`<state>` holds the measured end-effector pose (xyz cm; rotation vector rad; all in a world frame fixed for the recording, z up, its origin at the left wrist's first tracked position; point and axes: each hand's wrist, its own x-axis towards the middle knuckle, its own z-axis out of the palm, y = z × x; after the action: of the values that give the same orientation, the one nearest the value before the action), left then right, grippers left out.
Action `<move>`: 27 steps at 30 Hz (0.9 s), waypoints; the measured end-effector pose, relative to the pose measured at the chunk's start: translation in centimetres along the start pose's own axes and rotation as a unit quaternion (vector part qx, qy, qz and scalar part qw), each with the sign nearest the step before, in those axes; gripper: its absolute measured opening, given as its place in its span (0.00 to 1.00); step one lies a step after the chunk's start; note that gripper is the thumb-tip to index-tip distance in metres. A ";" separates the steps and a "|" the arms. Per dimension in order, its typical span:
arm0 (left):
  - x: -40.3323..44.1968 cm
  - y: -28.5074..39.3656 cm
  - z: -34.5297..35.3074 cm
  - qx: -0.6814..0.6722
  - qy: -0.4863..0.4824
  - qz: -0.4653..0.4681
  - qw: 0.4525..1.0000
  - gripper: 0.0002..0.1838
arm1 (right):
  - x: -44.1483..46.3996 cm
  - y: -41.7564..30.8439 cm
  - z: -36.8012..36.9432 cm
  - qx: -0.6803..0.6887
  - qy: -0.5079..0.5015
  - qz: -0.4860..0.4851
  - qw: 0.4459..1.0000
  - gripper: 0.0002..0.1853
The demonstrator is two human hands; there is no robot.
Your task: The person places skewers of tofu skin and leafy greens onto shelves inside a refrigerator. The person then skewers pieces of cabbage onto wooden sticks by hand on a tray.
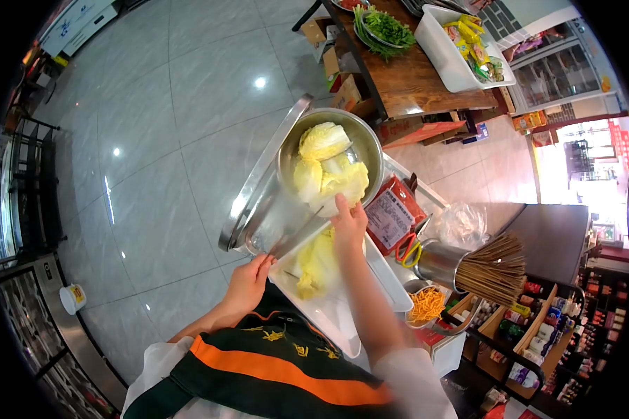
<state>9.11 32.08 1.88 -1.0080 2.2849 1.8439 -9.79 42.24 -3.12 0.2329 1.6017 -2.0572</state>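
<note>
A steel bowl holds pale yellow napa cabbage pieces. At the bowl's near rim, my right hand grips a cabbage leaf between thumb and fingers. My left hand is closed in a pinch to the lower left, beside the white tray's edge. From its fingers a thin skewer appears to run up toward the bowl; its far tip is hard to make out. Below my right hand, more cabbage leaves lie in the white tray, partly covered by my forearm.
A steel pan lies left of the bowl. To the right are a red packet, scissors, a pot of bamboo skewers and a bowl of orange shreds. A wooden table bears greens and a white bin.
</note>
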 end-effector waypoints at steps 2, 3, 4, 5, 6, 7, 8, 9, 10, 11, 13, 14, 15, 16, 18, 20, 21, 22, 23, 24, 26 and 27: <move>0.2 0.6 -0.4 0.048 -0.016 -0.004 0.999 0.09 | 0.8 -0.7 0.4 0.050 0.018 0.016 0.998 0.21; 0.3 0.6 -0.4 0.048 -0.017 -0.003 0.999 0.09 | 1.1 -1.0 0.6 0.087 0.015 0.037 0.995 0.20; 0.3 0.4 -0.4 0.057 -0.006 0.014 0.998 0.09 | 1.3 -1.1 0.8 0.124 0.011 0.057 0.991 0.19; 0.4 0.2 -0.4 0.066 0.005 0.032 0.997 0.09 | 1.6 -1.0 0.8 0.124 0.010 0.057 0.991 0.19; 0.4 0.0 -0.5 0.066 0.005 0.032 0.997 0.09 | 1.9 -0.7 0.6 0.154 0.008 0.074 0.985 0.18; 0.5 -0.2 -0.5 0.078 0.011 0.041 0.996 0.09 | 2.2 -0.5 0.6 0.185 0.006 0.091 0.979 0.17; 0.6 -0.4 -0.5 0.091 0.017 0.050 0.994 0.09 | 2.4 -0.4 0.4 0.185 0.006 0.091 0.979 0.17; 0.7 -0.6 -0.5 0.091 0.017 0.050 0.994 0.09 | 2.6 -0.3 0.2 0.188 0.005 0.133 0.973 0.18; 0.8 -0.8 -0.5 0.093 0.025 0.054 0.994 0.09 | 2.6 -0.5 0.3 0.190 0.004 0.174 0.966 0.19; 0.8 -1.0 -0.5 0.095 0.033 0.058 0.993 0.09 | 2.5 -0.7 0.5 0.190 0.004 0.174 0.966 0.19; 0.9 -1.4 -0.5 0.096 0.040 0.062 0.993 0.09 | 2.2 -1.2 0.9 0.216 -0.009 0.205 0.954 0.19; 0.9 -1.6 -0.4 0.098 0.047 0.067 0.992 0.09 | 2.2 -1.0 0.9 0.216 -0.008 0.205 0.955 0.19; 1.0 -1.9 -0.3 0.098 0.047 0.066 0.992 0.09 | 2.2 -0.9 0.8 0.222 -0.008 0.211 0.952 0.19; 1.0 -2.2 -0.2 0.097 0.055 0.073 0.991 0.08 | 2.3 -0.6 0.7 0.229 -0.009 0.217 0.949 0.19; 1.1 -2.3 0.0 0.097 0.063 0.080 0.990 0.08 | 2.2 0.3 0.3 0.224 -0.013 0.214 0.951 0.20; 1.1 -2.2 0.3 0.106 0.082 0.098 0.986 0.08 | 1.7 0.2 0.5 0.219 -0.018 0.211 0.952 0.20; 1.1 -2.1 0.4 0.107 0.081 0.097 0.986 0.08 | 1.4 0.1 0.5 0.231 -0.014 0.200 0.952 0.20; 1.2 -2.0 0.5 0.100 0.083 0.096 0.987 0.08 | 0.9 -0.1 0.7 0.243 -0.009 0.189 0.951 0.19; 1.2 -1.9 0.7 0.094 0.084 0.094 0.988 0.08 | 0.6 -0.3 0.8 0.244 -0.006 0.191 0.951 0.19; 1.1 -1.8 0.8 0.095 0.080 0.091 0.988 0.08 | 0.2 -0.4 0.9 0.243 -0.005 0.176 0.954 0.18; 1.0 -1.5 1.1 0.091 0.078 0.090 0.989 0.08 | -0.6 -0.4 0.7 0.242 0.001 0.164 0.956 0.17; 1.1 -1.7 1.2 0.086 0.067 0.093 0.990 0.08 | -1.0 -0.4 0.6 0.241 -0.018 0.166 0.956 0.16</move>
<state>8.67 32.54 -0.39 -0.9512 2.6457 1.6462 -9.08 42.01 -2.15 0.5909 0.9350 -2.1268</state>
